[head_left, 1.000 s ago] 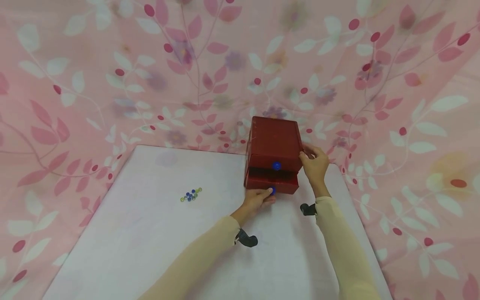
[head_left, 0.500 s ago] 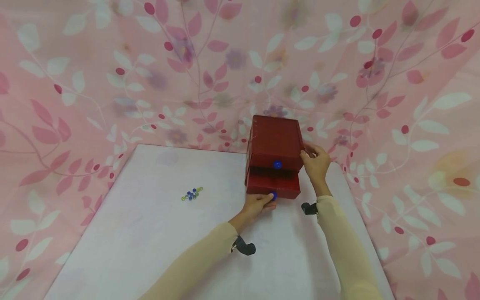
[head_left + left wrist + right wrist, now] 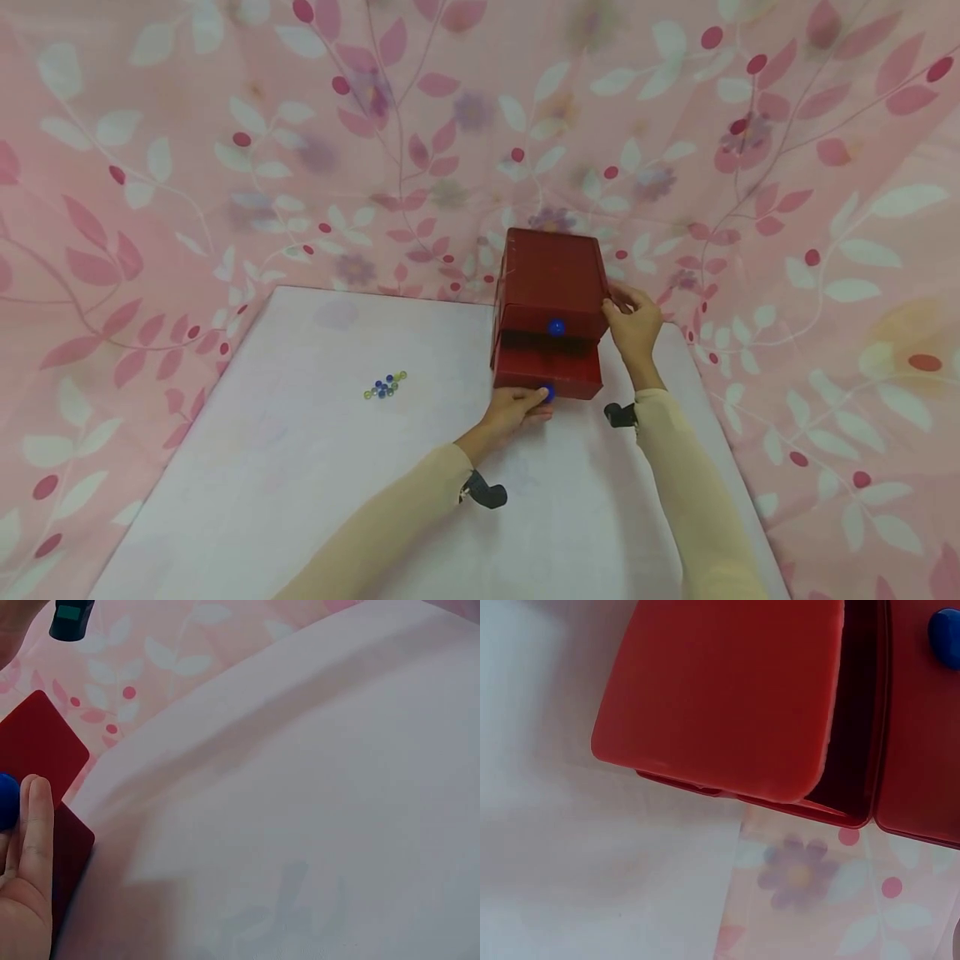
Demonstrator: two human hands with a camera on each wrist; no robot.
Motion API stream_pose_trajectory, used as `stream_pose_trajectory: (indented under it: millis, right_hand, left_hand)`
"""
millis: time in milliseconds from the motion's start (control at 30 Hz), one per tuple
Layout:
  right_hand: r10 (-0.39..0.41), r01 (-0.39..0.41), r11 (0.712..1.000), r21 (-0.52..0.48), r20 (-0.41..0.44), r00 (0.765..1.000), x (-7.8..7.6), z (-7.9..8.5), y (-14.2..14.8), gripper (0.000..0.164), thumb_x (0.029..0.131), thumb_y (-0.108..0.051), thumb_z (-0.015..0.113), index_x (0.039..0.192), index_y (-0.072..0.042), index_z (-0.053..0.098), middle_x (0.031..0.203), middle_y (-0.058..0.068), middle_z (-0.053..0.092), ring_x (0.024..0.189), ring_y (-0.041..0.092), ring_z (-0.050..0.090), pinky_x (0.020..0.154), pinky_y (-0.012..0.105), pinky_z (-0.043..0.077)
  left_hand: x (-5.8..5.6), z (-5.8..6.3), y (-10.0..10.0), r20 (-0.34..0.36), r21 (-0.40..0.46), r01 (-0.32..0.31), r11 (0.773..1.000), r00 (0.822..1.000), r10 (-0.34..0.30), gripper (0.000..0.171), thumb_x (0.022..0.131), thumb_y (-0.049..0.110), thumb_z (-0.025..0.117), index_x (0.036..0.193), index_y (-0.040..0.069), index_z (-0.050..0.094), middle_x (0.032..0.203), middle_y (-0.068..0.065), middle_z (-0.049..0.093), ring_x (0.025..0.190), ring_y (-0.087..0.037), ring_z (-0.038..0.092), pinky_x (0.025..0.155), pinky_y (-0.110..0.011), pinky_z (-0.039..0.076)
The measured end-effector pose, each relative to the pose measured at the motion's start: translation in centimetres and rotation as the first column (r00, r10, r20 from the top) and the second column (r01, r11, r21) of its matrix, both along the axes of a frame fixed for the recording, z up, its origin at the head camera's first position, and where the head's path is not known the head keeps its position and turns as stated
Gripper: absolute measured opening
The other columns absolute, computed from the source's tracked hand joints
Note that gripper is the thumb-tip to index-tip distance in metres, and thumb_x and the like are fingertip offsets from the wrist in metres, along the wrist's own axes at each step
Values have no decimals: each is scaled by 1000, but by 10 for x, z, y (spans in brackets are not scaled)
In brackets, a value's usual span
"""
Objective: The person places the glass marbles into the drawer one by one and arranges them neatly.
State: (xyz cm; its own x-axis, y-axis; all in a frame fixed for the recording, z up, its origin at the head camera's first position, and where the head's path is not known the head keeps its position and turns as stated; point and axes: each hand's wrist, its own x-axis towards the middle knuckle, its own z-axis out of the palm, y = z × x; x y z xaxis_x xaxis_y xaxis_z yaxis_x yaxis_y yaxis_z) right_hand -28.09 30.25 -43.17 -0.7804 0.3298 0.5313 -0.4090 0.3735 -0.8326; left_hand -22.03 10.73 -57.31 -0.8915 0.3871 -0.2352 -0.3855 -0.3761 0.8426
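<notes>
A small red drawer cabinet [image 3: 555, 267] with two drawers stands at the back right of the white table in the head view. Its lower drawer [image 3: 579, 379] is pulled partly out, and the part of its inside that shows is dark red. My left hand [image 3: 510, 410] pinches the blue round knob [image 3: 550, 392] of that drawer; in the left wrist view, straight fingers [image 3: 36, 825] lie beside the knob. The upper drawer is closed, with its own blue knob [image 3: 556, 327]. My right hand [image 3: 636, 329] holds the cabinet's right side, thumb near the front edge, other fingertips partly hidden.
Several blue, yellow-green and clear marbles [image 3: 386, 387] lie in a small cluster on the table [image 3: 315, 467], left of the cabinet. A pink floral cloth [image 3: 420, 167] hangs behind and at both sides. Dark wrist-camera mounts [image 3: 486, 492] stick out from both sleeves.
The lower drawer has slid farther out toward me, with my left hand moving back along with its knob. My right hand has stayed on the cabinet's side. The marbles have not moved.
</notes>
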Motion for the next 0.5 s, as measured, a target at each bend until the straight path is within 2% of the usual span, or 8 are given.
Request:
stream_pose_trajectory:
  millis: [133,267,400,500]
  right_hand:
    - [13,-13,1000,-7,-2,1000,-1,0,1,28,78,16,66,106,14,68,102,34,62,98,48,63,88,45,53]
    - [22,-22,1000,-16,1,1000,-2,-2,2,28,78,16,66,106,17,66,103,35,61,98,49,63,87,44,54]
    - [22,-22,999,-24,6,1000,-3,-2,2,28,78,16,66,106,17,66,104,35,61,98,48,63,87,42,54]
    - [21,-21,999,-27,10,1000,-2,-2,2,28,79,15,66,107,16,66,105,35,60,99,48,63,87,42,54]
  left_hand:
    - [-1,0,-3,-13,-13,24,1000,1000,-24,29,92,8,66,109,-17,64,105,-27,67,98,-38,67,88,-42,54]
    - [0,0,-14,-66,-117,79,990,994,-87,28,89,9,71,106,-13,68,102,-24,69,100,-38,66,90,-46,53]
    - [-2,-2,-37,-115,-222,153,963,977,-182,29,89,12,71,108,-10,69,102,-24,70,92,-30,70,87,-43,55]
    - [-6,-5,-58,-148,-321,215,922,951,-273,29,92,11,67,110,-12,67,99,-22,70,83,-19,71,81,-38,58]
